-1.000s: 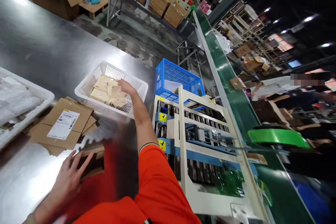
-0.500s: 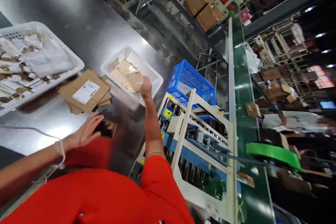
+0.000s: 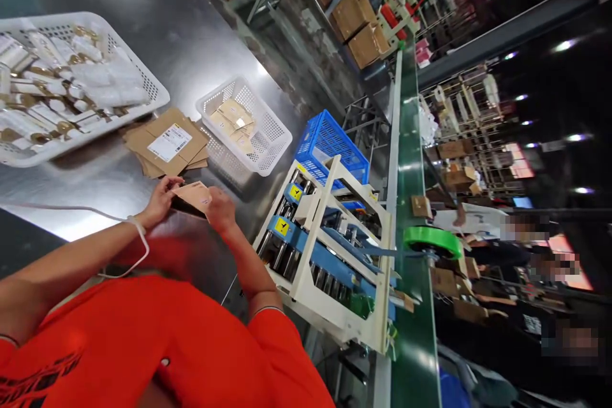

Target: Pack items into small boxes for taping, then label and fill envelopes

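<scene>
Both of my hands meet over a small brown cardboard piece [image 3: 194, 193] lying on a dark open box on the steel table [image 3: 143, 25]. My left hand [image 3: 160, 202] pinches its left edge. My right hand [image 3: 218, 209] is curled on its right edge. Just beyond lies a stack of flat brown cartons with a white label [image 3: 168, 142]. A small white basket [image 3: 262, 140] behind that holds several small brown packets [image 3: 233, 120].
A large white basket [image 3: 143, 80] of wrapped items stands at far left. A blue crate [image 3: 329, 140] and a white-and-blue roller machine [image 3: 329, 248] sit right of the table edge. A green conveyor [image 3: 406, 159] carries boxes; other people work beyond it.
My right hand has come back from the small white basket to the table in front of me. It now holds a brown piece together with my left hand. The view swung left.
</scene>
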A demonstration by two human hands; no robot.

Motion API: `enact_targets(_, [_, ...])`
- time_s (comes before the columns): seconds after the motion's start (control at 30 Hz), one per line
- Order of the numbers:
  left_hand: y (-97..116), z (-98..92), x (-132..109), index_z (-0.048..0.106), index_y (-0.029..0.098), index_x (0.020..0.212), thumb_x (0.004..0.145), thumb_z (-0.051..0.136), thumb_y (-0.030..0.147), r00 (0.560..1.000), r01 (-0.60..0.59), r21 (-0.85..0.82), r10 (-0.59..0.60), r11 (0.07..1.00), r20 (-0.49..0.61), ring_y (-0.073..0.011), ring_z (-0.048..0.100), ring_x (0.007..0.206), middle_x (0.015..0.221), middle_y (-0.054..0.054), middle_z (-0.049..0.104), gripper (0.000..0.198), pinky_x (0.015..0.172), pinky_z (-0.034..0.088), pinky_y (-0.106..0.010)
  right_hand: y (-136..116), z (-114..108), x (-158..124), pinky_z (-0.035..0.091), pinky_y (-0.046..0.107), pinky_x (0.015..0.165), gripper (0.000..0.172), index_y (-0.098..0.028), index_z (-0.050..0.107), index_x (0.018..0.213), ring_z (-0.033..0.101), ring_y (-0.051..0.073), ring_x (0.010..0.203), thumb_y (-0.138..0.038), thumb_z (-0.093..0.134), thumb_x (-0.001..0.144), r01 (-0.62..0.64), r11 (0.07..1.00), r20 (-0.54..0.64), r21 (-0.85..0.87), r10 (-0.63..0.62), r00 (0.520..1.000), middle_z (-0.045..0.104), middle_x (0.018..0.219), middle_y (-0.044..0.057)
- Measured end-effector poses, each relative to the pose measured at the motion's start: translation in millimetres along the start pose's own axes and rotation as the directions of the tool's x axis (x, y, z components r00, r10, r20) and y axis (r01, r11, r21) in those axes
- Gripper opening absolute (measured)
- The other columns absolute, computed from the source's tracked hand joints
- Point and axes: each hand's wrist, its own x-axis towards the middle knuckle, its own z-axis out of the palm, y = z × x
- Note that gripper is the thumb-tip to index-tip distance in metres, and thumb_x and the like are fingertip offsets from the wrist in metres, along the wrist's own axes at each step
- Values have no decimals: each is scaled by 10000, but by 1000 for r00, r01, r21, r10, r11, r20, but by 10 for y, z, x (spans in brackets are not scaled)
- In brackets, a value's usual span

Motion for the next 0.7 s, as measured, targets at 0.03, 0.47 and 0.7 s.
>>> enact_targets(0.03, [6, 1, 3, 614, 197, 1092, 822, 712, 587, 1000, 13, -11, -13, 1000, 0, -276, 663, 1088, 1179, -132, 729, 484, 1031, 553, -424, 3, -34, 12, 595, 314, 914, 380, -233, 745, 1336, 765, 274, 1133, -114, 511, 1063, 4, 1000, -5, -17, -4, 1000, 795, 1311, 100])
enact_targets(0.47, [-24, -15, -19, 589, 212, 1067, 831, 722, 647, 1000, 8, -31, -7, 999, 9, -255, 638, 933, 976, -74, 662, 512, 859, 556, -380, -111, -47, 82, 628, 348, 925, 313, -208, 728, 1362, 792, 293, 1131, -137, 601, 1084, 72, 993, 84, -98, -64, 994, 801, 1311, 126])
enact_targets(0.7, [-2, -105, 40, 571, 213, 1038, 851, 745, 499, 1000, 2, 19, -2, 1000, -13, -248, 614, 954, 1040, -89, 668, 384, 905, 554, -396, -163, -115, 62, 620, 348, 919, 334, -215, 722, 1374, 804, 280, 1117, -126, 539, 1109, 126, 983, 74, -130, -117, 990, 809, 1311, 110])
